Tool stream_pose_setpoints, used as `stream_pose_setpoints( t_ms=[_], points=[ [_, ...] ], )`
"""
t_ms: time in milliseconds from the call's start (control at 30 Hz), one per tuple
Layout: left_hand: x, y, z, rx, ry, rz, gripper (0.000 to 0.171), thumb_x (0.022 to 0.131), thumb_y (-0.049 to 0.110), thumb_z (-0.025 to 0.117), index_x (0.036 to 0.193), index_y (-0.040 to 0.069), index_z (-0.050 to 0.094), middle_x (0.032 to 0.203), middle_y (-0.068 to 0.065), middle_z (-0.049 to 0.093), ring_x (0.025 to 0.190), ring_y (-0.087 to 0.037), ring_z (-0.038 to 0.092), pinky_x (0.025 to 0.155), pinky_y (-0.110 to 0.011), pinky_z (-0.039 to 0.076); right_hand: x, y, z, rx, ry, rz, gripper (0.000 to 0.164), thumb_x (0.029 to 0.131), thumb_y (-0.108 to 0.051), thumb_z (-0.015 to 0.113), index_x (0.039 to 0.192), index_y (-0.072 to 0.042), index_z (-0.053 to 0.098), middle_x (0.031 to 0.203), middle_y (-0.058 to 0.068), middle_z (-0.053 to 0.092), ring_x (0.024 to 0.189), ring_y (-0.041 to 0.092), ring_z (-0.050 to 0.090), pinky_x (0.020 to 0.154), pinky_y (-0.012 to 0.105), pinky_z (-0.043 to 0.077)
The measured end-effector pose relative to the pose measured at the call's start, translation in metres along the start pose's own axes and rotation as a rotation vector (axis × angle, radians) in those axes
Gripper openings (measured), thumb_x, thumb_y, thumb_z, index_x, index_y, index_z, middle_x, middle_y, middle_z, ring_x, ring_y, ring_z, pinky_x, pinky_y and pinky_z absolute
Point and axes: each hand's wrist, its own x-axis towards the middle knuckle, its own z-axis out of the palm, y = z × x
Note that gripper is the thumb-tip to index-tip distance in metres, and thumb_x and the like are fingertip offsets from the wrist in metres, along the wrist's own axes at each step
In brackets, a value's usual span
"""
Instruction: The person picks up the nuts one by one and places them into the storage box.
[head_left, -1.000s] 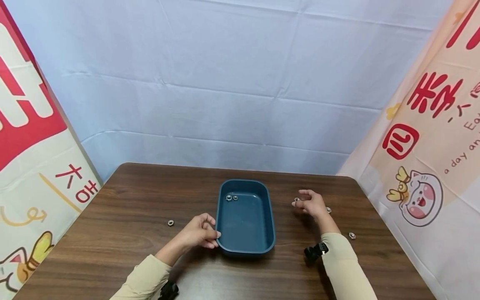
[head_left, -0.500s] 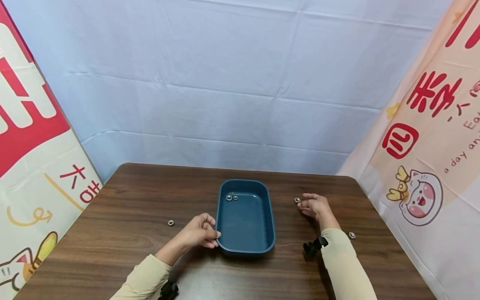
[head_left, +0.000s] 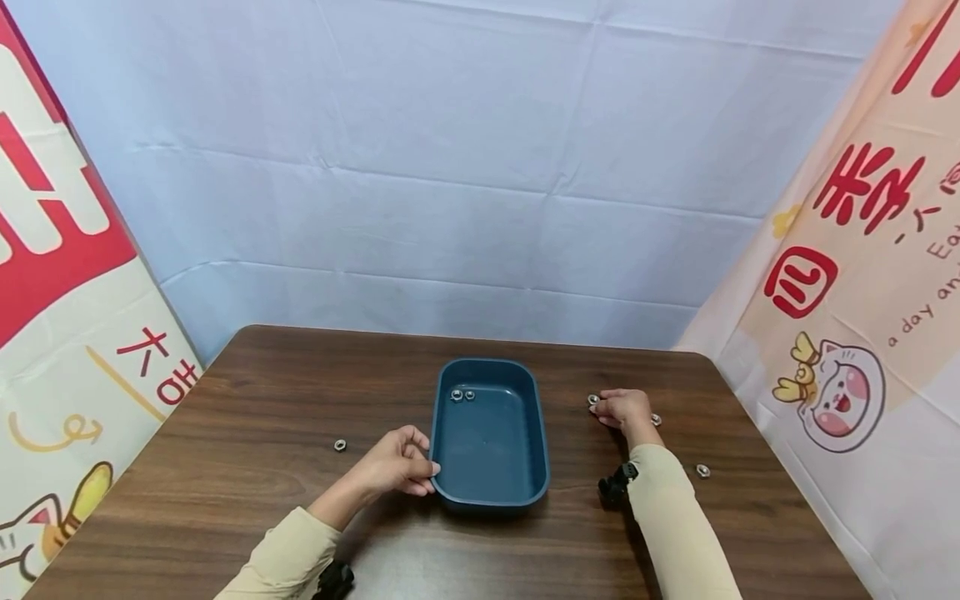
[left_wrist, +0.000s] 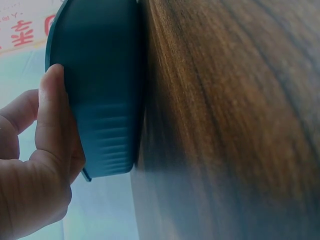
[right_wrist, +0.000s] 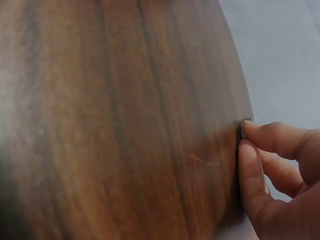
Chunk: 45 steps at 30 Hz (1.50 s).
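As the left hand (head_left: 401,462) pinches its rim (head_left: 491,504), tabletop (head_left: 573,500) flanks the tray (head_left: 489,450).

Right hand (head_left: 626,407) in fingertip pinch

A tray (head_left: 487,450) on the table (head_left: 277,383) holds two nuts (head_left: 457,396) at its far left, with one nut (head_left: 341,446) left of it and three nuts (head_left: 702,472) right.

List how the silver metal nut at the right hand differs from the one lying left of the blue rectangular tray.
Contact: the pinched silver nut sits between fingers of the right hand; the loose silver nut lies untouched on the brown wooden table.
Place: the pinched nut is right of the blue tray, the loose nut left.
Both are small, silver and ring-shaped.
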Motion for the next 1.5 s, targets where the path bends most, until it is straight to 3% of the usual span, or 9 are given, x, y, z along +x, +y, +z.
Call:
stream_pose_setpoints(
  t_ms=[233,500,700,867,1000,1233,1500],
  points=[
    [0.000,0.001,-0.001,0.009,0.004,-0.003,0.038,0.080,-0.001,0.066,0.103,-0.008,0.037,0.072,-0.016,0.058,0.058,-0.023,0.064,0.053,-0.031,0.055,0.002,0.001,0.008,-0.132,0.077,-0.032,0.044,0.072,0.007,0.072,0.113,0.011,0.057,0.089,0.019,0.064,0.057,0.010,0.061,0.053,0.025,0.054],
    [-0.002,0.001,0.000,0.006,0.003,-0.006,0.038,0.080,-0.002,0.066,0.104,-0.008,0.037,0.072,-0.016,0.058,0.058,-0.023,0.064,0.053,-0.031,0.055,-0.001,0.000,0.011,-0.247,0.120,-0.061,0.032,0.070,0.000,0.077,0.097,0.008,0.063,0.077,0.009,0.063,0.054,0.008,0.057,0.053,0.025,0.054],
    [-0.003,0.001,0.000,0.006,0.009,-0.001,0.037,0.080,-0.002,0.066,0.103,-0.008,0.037,0.072,-0.016,0.058,0.057,-0.022,0.064,0.053,-0.031,0.055,-0.006,-0.003,0.007,-0.111,-0.004,-0.053,0.024,0.080,0.005,0.064,0.103,0.010,0.059,0.075,0.005,0.063,0.063,0.013,0.060,0.059,0.026,0.054],
    [-0.002,0.002,0.002,-0.007,0.010,0.001,0.037,0.081,-0.002,0.066,0.103,-0.007,0.037,0.071,-0.016,0.058,0.058,-0.023,0.064,0.053,-0.031,0.055,-0.010,-0.005,0.004,0.138,-0.143,-0.053,0.040,0.083,0.014,0.052,0.123,0.016,0.047,0.081,0.004,0.062,0.068,0.011,0.062,0.067,0.025,0.054],
    [-0.002,0.003,0.003,-0.010,0.008,0.007,0.037,0.081,-0.002,0.065,0.104,-0.007,0.037,0.072,-0.015,0.058,0.059,-0.023,0.064,0.054,-0.031,0.055,-0.015,-0.004,0.004,0.282,-0.195,-0.065,0.048,0.082,0.019,0.048,0.129,0.018,0.039,0.084,0.003,0.062,0.073,0.012,0.062,0.069,0.022,0.053],
    [-0.001,0.003,0.005,-0.013,0.010,0.011,0.036,0.082,-0.003,0.064,0.105,-0.008,0.037,0.072,-0.015,0.058,0.057,-0.022,0.064,0.053,-0.031,0.055,-0.023,-0.005,0.003,0.342,-0.241,-0.116,0.052,0.082,0.019,0.051,0.131,0.018,0.034,0.086,0.000,0.064,0.077,0.011,0.062,0.068,0.019,0.052],
    [-0.003,0.001,0.005,-0.021,0.012,0.006,0.036,0.081,-0.003,0.065,0.104,-0.008,0.037,0.072,-0.016,0.058,0.057,-0.022,0.064,0.053,-0.031,0.055,-0.029,-0.008,0.004,0.363,-0.270,-0.098,0.046,0.085,0.016,0.051,0.129,0.019,0.037,0.084,0.000,0.065,0.076,0.010,0.062,0.070,0.021,0.052]
  ],
)
